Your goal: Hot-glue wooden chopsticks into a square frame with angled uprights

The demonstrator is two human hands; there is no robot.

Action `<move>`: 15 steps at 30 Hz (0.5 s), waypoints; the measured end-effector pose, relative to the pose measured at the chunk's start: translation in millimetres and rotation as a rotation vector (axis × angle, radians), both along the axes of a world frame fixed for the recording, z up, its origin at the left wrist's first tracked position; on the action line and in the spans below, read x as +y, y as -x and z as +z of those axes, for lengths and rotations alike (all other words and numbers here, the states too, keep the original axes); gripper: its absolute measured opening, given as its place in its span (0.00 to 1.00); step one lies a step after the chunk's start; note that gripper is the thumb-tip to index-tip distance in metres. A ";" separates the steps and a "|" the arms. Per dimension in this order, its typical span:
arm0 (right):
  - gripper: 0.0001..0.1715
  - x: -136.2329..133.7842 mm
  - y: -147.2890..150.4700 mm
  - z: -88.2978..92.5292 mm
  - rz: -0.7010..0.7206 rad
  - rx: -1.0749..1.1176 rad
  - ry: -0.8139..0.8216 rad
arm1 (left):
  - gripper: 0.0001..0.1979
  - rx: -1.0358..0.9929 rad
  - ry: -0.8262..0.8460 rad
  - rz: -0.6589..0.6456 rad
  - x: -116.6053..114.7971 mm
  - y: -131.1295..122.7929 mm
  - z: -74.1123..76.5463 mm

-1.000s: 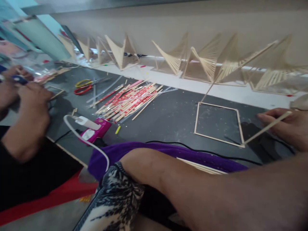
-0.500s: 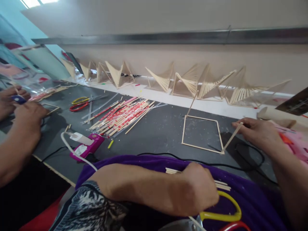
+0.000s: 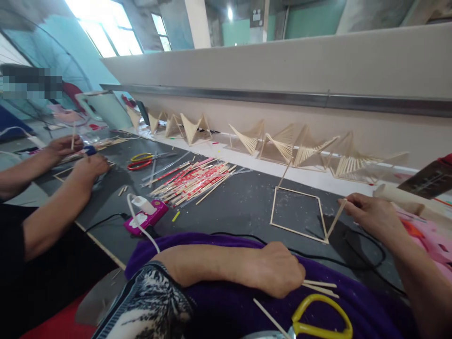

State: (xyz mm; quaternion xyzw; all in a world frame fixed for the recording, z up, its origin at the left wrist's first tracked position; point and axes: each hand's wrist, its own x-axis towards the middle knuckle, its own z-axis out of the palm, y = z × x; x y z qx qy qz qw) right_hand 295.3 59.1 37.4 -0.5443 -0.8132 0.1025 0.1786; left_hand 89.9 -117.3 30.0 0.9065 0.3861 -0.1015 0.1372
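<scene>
My right hand pinches the top of a thin wooden stick that leans up from the near right corner of a square stick frame on the dark table. Another stick rises from the frame's far left corner. My left hand rests closed on the purple cloth in my lap, gripping a small bundle of wooden sticks. Yellow-handled scissors lie on the cloth just right of that hand.
A heap of red-and-white wrapped sticks, red and yellow scissors and a pink glue gun with white cord lie left. Finished stick models line the wall ledge. Another person's hands work at far left. Black cable loops near my right hand.
The view has tilted upward. My left hand has slid slightly left on the cloth with the sticks. My right hand keeps holding the leaning stick at the frame's corner.
</scene>
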 end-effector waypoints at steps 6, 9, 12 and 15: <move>0.16 4.8 -4.7 -6.8 0.025 -0.038 -0.035 | 0.11 0.025 0.190 0.072 15.3 4.2 4.2; 0.16 8.1 -9.0 -5.5 0.009 -0.041 -0.041 | 0.12 0.032 0.222 0.065 19.2 5.7 2.9; 0.16 9.3 -12.5 -0.3 -0.030 -0.036 0.003 | 0.12 0.038 0.243 0.063 19.8 5.3 -0.3; 0.14 11.4 -15.8 3.9 -0.063 -0.056 0.002 | 0.12 0.011 0.260 0.063 22.0 5.8 -3.8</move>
